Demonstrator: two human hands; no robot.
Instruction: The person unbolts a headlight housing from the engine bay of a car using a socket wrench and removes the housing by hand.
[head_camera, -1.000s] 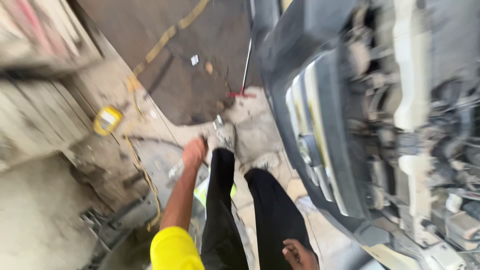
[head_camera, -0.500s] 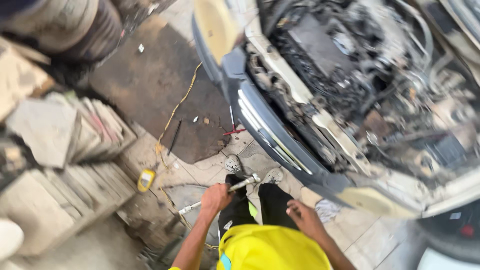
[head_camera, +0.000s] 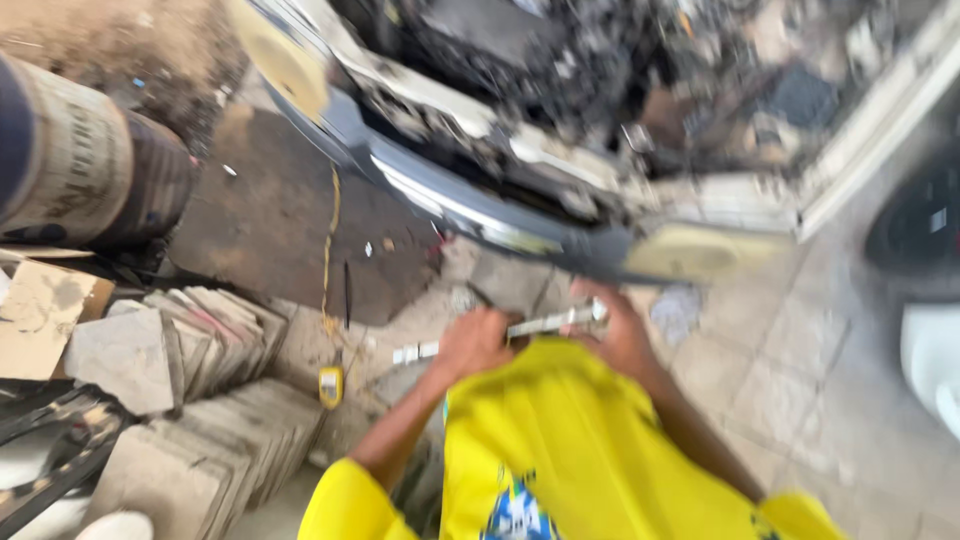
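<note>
Wrench (head_camera: 520, 328): I now hold it level in both hands, near the car's front bumper (head_camera: 470, 215).
Left hand (head_camera: 470, 340): clenched round its middle.
Right hand (head_camera: 615, 325): newly joined, grasping the far end.

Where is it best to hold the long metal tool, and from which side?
Probably by its two ends, as the left hand and right hand do now. The metal tool is long, thin and lies nearly level, so coming from the person's side suits it.
</note>
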